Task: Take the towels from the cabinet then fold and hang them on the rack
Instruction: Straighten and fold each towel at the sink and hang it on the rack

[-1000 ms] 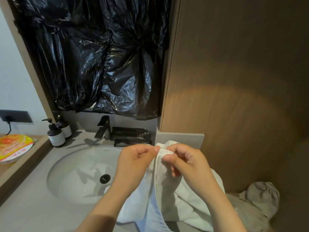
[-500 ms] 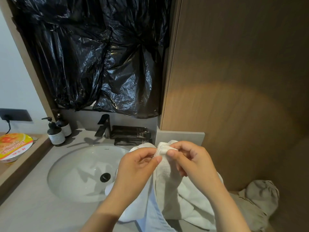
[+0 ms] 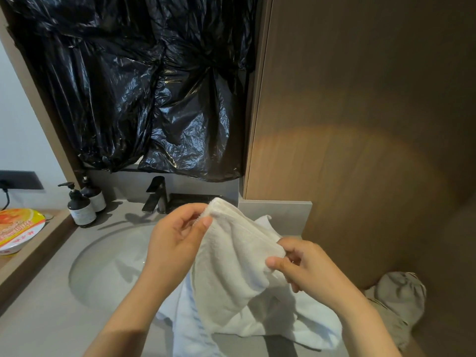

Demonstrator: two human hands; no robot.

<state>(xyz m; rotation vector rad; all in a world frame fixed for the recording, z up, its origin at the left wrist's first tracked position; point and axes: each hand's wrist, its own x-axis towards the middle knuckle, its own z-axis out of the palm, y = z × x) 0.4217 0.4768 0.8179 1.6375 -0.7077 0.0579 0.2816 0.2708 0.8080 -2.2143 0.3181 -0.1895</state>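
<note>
The towel (image 3: pixel 237 266) is held up over the desk (image 3: pixel 46 318), just right of the sink (image 3: pixel 108 266). Its top edge is stretched from far left to near right. One corner is pinched by the left hand (image 3: pixel 177 240), higher and farther. The edge is pinched by the right hand (image 3: pixel 306 266), lower and nearer. The rest is draped below both.

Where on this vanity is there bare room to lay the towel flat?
Bare countertop lies lower left, between the sink rim and the wooden ledge. A smaller strip sits between the pump bottles and the faucet. It is crowded on the right, where the towel, pinched by the left hand and right hand, hangs.
</note>
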